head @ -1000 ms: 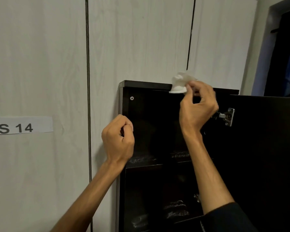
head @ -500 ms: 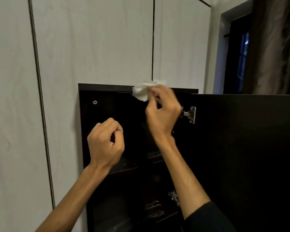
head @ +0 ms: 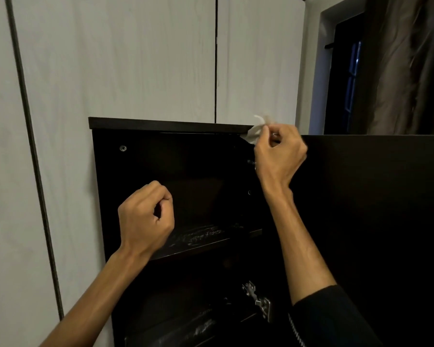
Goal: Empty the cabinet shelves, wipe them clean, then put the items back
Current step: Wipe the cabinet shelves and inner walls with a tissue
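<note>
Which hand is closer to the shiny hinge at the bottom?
Left. The left hand hangs curled above and left of the hinge. The right hand is far higher, pinching a white tissue at the cabinet's top edge.

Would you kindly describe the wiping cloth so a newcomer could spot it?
Find the dark cabinet against the pale wall. At its top edge's right end, the right hand pinches a crumpled cloth, the only white thing there.

Upper hinge behind right hand (head: 278, 156), tissue (head: 256, 132) blurred, cabinet door (head: 373, 221) cut off right
</note>
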